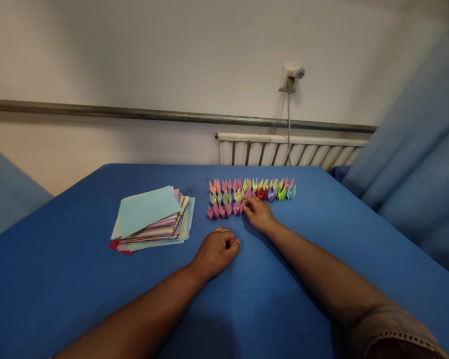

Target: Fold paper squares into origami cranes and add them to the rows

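Rows of small folded paper pieces [251,193] in pink, yellow, green, red, purple and blue stand on the blue table [78,299]. My right hand [259,213] reaches to the nearest row, its fingertips pinched on a pink folded piece at the row's right end. My left hand [216,252] rests on the table a little nearer to me, its fingers curled into a loose fist with nothing visible in it. A stack of coloured paper sheets [152,218], light blue on top, lies to the left of both hands.
Behind the table runs a metal rail [97,111] along a white wall. A white radiator [288,152] stands below a wall socket with a plug and cable [291,79]. Blue curtain fabric [415,149] hangs at the right.
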`<state>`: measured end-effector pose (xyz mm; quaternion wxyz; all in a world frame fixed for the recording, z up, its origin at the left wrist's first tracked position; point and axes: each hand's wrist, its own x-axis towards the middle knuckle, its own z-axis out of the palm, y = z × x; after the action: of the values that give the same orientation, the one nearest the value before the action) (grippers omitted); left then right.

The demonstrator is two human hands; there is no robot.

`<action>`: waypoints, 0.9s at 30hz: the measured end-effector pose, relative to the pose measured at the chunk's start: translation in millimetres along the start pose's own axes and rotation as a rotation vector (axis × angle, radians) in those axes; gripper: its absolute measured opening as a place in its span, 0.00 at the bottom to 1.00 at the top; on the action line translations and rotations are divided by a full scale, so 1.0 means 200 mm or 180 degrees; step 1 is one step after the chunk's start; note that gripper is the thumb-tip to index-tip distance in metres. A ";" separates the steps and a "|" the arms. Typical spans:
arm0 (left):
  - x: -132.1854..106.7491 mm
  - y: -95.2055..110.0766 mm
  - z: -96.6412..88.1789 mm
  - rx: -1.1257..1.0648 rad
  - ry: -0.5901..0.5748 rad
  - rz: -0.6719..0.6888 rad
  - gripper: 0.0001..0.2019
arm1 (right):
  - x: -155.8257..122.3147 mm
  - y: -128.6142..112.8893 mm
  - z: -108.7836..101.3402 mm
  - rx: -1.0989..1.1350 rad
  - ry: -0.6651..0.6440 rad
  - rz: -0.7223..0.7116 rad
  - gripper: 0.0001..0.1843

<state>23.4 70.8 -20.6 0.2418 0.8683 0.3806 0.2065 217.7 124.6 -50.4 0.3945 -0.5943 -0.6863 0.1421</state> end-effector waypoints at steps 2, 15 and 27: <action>0.00 0.00 0.00 -0.0008 -0.0018 -0.0010 0.16 | 0.00 0.00 0.00 0.0003 0.0005 0.0007 0.03; 0.01 0.01 -0.02 0.0013 0.0071 -0.0071 0.16 | -0.02 0.00 0.01 0.0283 0.0315 0.0446 0.09; 0.03 -0.15 -0.44 0.1946 0.1580 -0.0472 0.16 | -0.40 -0.04 -0.04 0.0970 0.0590 0.1385 0.12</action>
<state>-36.8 115.2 33.1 -0.1127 0.7942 0.5329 0.2692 217.2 45.5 -69.5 0.5006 -0.6720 -0.4742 0.2701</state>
